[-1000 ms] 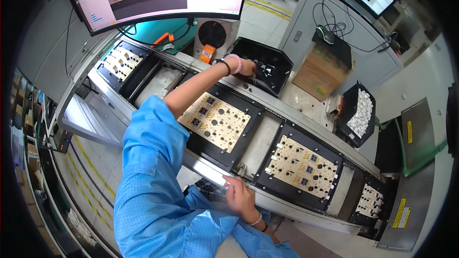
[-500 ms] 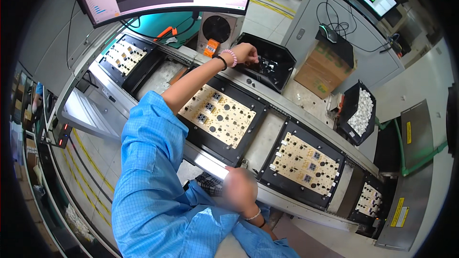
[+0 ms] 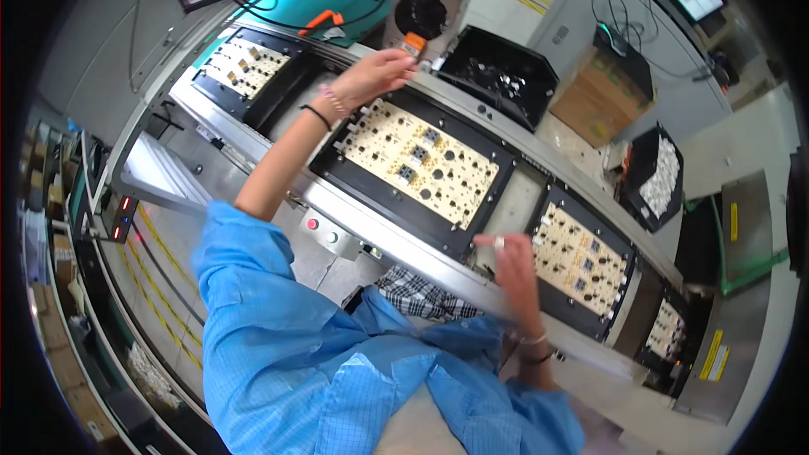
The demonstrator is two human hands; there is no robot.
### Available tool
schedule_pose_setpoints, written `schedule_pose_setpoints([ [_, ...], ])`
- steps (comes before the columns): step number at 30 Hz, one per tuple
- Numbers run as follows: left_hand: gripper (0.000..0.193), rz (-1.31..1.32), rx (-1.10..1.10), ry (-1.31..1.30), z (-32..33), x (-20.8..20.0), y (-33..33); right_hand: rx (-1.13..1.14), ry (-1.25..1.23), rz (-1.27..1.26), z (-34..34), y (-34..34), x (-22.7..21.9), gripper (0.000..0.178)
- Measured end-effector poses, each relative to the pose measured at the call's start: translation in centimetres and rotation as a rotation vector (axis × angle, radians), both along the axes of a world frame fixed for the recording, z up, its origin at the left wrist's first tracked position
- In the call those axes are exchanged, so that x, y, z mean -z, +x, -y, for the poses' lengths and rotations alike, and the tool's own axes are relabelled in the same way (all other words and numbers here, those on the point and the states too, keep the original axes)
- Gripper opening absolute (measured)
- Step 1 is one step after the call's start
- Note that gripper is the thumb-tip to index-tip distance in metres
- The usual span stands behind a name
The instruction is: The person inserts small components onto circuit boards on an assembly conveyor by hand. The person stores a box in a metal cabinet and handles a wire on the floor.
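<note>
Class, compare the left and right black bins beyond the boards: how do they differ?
The left bin is mostly dark inside with scattered bright bits; the right bin holds a heap of white pieces. The left bin looks wider here, the right bin narrower. Both are black and open-topped.

Left hand (image 3: pixel 377 76) near orange box (image 3: pixel 413 43), right hand (image 3: pixel 516 271) beside cream board (image 3: pixel 573 254).

We find open air above the flat cream circuit board (image 3: pixel 421 160), from the near edge of the silver metal conveyor (image 3: pixel 404 244) to its far edge, and over the open-topped black plastic bin (image 3: pixel 472 52) beyond. The bare left hand (image 3: pixel 379 74) blocks the far edge beside a small orange box (image 3: pixel 413 44); the bare right hand (image 3: pixel 514 268) obstructs the near end of the bare grey gap (image 3: pixel 518 202).
</note>
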State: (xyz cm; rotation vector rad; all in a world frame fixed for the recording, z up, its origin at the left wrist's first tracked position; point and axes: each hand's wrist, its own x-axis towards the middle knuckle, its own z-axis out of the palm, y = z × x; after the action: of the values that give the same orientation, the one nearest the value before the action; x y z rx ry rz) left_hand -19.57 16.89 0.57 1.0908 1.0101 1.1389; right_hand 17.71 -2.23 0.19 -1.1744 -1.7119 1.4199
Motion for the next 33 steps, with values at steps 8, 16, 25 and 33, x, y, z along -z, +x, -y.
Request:
schedule_pose_setpoints([
  [8, 0.02, 0.247, -0.025, -0.015, 0.6, 5.5, -4.4, 0.044, 0.544, 0.522, -11.7, -0.9, 1.8, 0.018],
  [16, 0.025, 0.368, -0.068, -0.002, 1.5, 5.3, -5.2, -0.09, 0.586, 0.784, -12.5, -2.8, 1.3, 0.015],
  [25, 0.021, 0.639, -0.044, -0.145, 1.4, 5.7, -6.0, -0.061, 0.679, 0.999, -12.7, -4.5, 0.8, 0.012],
  [33, 0.018, 0.801, 0.017, -0.071, 1.1, 6.4, -6.5, -0.224, 0.563, 1.01, -15.0, -4.9, 1.0, 0.013],
])
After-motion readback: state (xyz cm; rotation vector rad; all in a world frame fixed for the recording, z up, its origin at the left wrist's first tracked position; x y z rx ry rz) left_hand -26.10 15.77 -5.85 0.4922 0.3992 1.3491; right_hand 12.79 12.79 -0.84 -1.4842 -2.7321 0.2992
